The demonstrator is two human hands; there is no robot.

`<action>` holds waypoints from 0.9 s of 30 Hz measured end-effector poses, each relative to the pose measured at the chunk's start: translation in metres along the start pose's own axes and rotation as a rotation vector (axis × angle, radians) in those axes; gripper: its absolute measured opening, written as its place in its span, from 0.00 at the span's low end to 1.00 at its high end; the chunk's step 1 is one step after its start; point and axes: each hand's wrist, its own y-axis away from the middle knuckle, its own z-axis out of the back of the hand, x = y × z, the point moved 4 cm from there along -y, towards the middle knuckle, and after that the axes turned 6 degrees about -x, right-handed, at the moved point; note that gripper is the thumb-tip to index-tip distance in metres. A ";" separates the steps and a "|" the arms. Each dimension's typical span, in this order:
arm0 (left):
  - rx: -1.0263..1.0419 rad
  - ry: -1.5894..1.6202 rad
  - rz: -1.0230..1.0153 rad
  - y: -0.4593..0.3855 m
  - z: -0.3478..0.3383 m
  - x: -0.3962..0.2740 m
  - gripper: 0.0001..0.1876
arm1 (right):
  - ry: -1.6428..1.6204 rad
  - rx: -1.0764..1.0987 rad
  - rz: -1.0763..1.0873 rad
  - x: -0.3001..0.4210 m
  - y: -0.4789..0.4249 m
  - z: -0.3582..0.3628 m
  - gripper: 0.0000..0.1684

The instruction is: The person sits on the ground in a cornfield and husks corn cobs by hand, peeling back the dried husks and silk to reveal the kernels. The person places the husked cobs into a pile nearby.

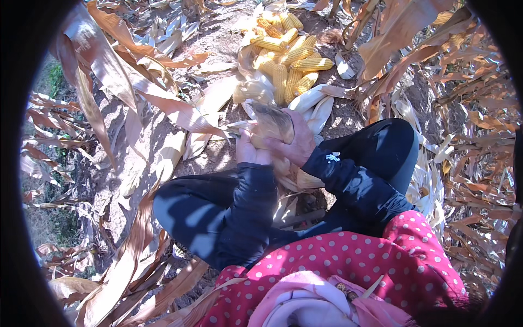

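Both of my hands grip an ear of corn in its dry husk (273,122), held above the ground in front of my bent knees. My left hand (250,150) holds it from the left, near a narrow pale end. Around the right side of the ear wraps my right hand (297,137), slightly blurred, its thumb across the husk. The husk covers the ear, so I cannot tell how much kernel shows. Just beyond my hands lies a pile of bare yellow corn cobs (292,57) on the soil.
Loose pale husks (316,106) lie by the pile, and more husks (296,180) lie below my hands. Long dry corn leaves (163,102) reach in from the left. Dried stalks and leaves (478,163) crowd the right. Dry soil (212,157) shows between.
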 end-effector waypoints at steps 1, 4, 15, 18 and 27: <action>0.063 0.005 0.020 0.001 -0.003 0.002 0.18 | -0.071 0.003 -0.069 -0.008 0.000 0.000 0.42; 0.224 0.234 0.096 -0.011 0.013 0.006 0.11 | -0.250 -0.099 -0.146 -0.016 -0.015 0.003 0.32; 0.467 -0.480 0.123 0.041 -0.004 0.015 0.10 | -0.868 -0.554 -0.566 -0.136 -0.072 0.053 0.20; 0.403 -0.751 0.013 0.028 0.019 0.024 0.14 | -0.738 -0.490 -0.536 -0.114 -0.072 0.041 0.23; 0.825 -0.464 -0.094 0.067 -0.046 -0.050 0.58 | -0.498 -0.178 -0.214 -0.035 -0.067 0.034 0.33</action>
